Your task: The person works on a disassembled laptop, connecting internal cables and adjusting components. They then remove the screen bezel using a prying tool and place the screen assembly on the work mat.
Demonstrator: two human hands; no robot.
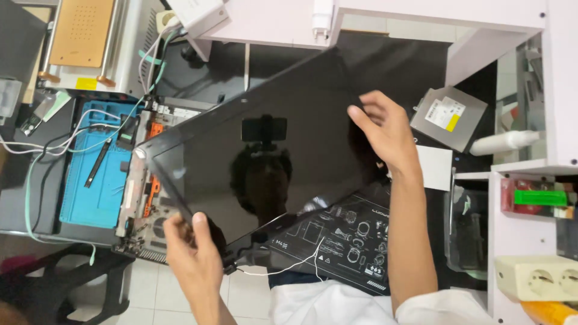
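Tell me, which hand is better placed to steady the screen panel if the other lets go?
Probably the left hand. It grips the laptop screen panel at its lower corner, thumb over the front and close to the body. The right hand only pinches the far upper edge with its fingertips.

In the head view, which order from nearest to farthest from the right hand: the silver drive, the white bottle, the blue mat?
1. Silver drive: just beside the right hand, on its outer side.
2. White bottle: further out, past the drive, by the white shelf.
3. Blue mat: farthest, across the black screen panel, on the left hand's side.
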